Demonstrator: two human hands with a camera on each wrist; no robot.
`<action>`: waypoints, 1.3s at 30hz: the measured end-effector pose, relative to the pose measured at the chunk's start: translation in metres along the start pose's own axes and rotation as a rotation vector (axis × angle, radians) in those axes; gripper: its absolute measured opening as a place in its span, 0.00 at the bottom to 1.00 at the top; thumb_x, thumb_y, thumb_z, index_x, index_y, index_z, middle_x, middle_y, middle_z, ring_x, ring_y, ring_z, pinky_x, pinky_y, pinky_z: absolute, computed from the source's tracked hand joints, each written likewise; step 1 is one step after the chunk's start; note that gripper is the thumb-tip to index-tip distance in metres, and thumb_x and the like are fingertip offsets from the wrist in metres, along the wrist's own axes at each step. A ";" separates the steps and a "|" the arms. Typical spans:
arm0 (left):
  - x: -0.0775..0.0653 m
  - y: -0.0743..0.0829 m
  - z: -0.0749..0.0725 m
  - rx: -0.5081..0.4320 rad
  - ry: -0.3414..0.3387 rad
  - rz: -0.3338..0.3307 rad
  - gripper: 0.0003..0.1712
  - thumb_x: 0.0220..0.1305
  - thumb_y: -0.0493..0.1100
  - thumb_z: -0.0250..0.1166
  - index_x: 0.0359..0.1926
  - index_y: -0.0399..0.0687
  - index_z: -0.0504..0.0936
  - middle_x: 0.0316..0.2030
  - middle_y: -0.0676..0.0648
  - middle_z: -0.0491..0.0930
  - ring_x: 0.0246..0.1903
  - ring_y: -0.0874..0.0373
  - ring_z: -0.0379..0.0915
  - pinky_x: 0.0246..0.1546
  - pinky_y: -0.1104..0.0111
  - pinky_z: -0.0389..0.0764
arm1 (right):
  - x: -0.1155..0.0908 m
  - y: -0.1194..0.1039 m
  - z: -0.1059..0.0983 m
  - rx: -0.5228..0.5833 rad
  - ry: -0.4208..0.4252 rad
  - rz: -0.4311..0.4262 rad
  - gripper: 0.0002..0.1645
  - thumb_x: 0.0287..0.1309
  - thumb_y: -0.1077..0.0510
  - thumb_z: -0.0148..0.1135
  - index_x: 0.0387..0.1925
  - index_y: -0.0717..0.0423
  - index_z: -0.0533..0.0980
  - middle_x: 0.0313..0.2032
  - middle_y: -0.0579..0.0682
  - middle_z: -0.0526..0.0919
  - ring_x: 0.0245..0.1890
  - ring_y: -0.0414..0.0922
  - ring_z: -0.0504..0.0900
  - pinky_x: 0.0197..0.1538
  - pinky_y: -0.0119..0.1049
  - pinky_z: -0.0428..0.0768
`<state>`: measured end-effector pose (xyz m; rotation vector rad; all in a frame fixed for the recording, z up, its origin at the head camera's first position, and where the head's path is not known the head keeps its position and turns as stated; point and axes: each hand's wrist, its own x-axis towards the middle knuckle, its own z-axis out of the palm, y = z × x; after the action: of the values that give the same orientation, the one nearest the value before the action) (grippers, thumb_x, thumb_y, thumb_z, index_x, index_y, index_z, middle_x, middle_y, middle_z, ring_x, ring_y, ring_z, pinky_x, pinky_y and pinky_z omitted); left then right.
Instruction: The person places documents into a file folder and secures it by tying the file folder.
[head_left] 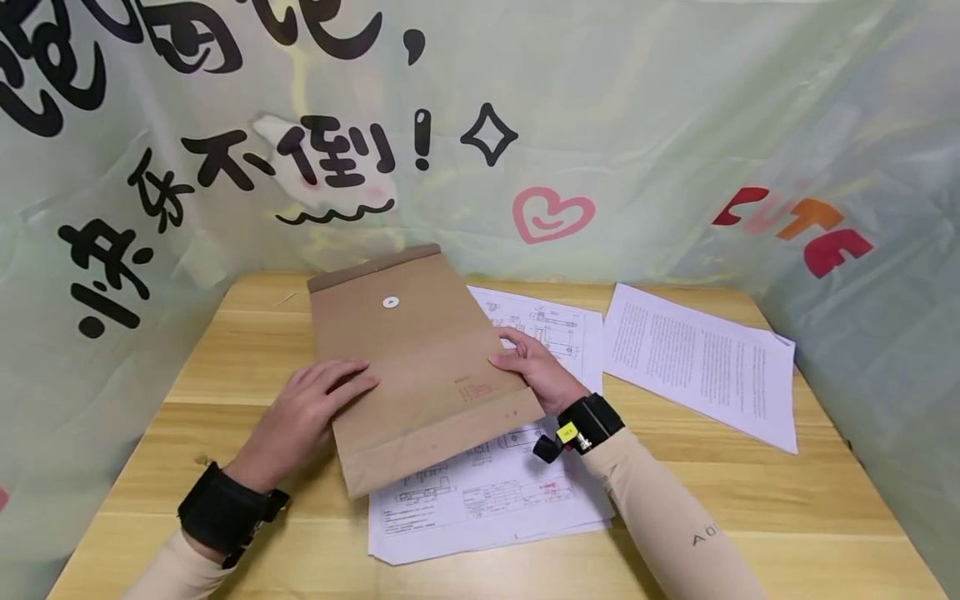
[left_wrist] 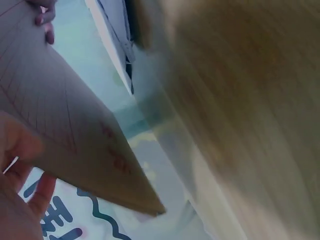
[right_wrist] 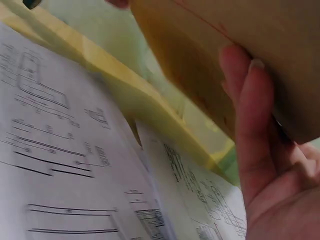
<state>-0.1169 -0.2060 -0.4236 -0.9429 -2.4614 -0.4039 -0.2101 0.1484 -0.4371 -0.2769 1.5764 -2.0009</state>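
Note:
A brown paper document envelope [head_left: 412,358] is held tilted above printed drawing sheets [head_left: 487,508], covering part of them. It has a folded band along its top and a white round button near that end. My left hand [head_left: 303,417] grips the envelope's left edge; in the left wrist view, the left hand [left_wrist: 20,170] has fingers on both sides of that edge. On the opposite edge, my right hand [head_left: 543,371] pinches the envelope with the thumb on top and fingers beneath. The right wrist view shows the right hand [right_wrist: 270,140] against the envelope's underside [right_wrist: 195,60], which bears red printed lines.
A second stack of text-printed paper [head_left: 701,367] lies to the right on the wooden table [head_left: 750,517]. Behind the table hangs a pale green cloth [head_left: 675,125] with black lettering and a pink heart. Both wrists wear black straps.

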 end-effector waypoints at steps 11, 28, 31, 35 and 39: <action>0.008 -0.006 0.004 -0.095 0.002 -0.292 0.24 0.68 0.26 0.53 0.62 0.40 0.79 0.61 0.38 0.77 0.61 0.40 0.73 0.60 0.47 0.75 | -0.040 0.010 0.010 0.040 0.033 -0.102 0.20 0.69 0.68 0.53 0.56 0.46 0.65 0.34 0.42 0.90 0.29 0.38 0.89 0.32 0.34 0.85; 0.037 -0.014 0.005 -0.893 -0.089 -0.836 0.37 0.76 0.40 0.56 0.79 0.44 0.51 0.53 0.34 0.69 0.31 0.66 0.80 0.33 0.74 0.79 | -0.083 0.031 0.026 -0.197 -0.090 -0.111 0.40 0.67 0.64 0.61 0.75 0.61 0.55 0.45 0.40 0.89 0.43 0.36 0.88 0.47 0.30 0.83; 0.036 -0.012 0.007 -0.902 -0.088 -0.821 0.35 0.76 0.37 0.56 0.79 0.45 0.55 0.52 0.35 0.69 0.27 0.67 0.76 0.32 0.73 0.78 | -0.085 0.030 0.027 -0.210 -0.058 -0.115 0.35 0.68 0.61 0.60 0.72 0.63 0.59 0.36 0.40 0.87 0.33 0.34 0.85 0.41 0.29 0.81; 0.036 -0.010 0.009 -0.868 -0.089 -0.797 0.33 0.75 0.35 0.55 0.78 0.45 0.58 0.53 0.36 0.68 0.29 0.66 0.76 0.34 0.74 0.80 | -0.086 0.023 0.026 -0.188 0.025 -0.107 0.21 0.70 0.59 0.59 0.60 0.58 0.65 0.30 0.41 0.84 0.24 0.39 0.84 0.38 0.35 0.85; 0.036 -0.007 0.008 -0.848 -0.097 -0.760 0.31 0.76 0.35 0.54 0.77 0.45 0.61 0.55 0.35 0.69 0.29 0.65 0.74 0.34 0.74 0.78 | -0.086 0.011 0.025 -0.197 0.127 -0.124 0.12 0.71 0.57 0.58 0.40 0.52 0.61 0.28 0.41 0.81 0.23 0.42 0.86 0.37 0.39 0.86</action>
<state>-0.1475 -0.1885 -0.4122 -0.2164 -2.6660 -1.7747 -0.1245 0.1732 -0.4251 -0.3361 1.8832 -1.9904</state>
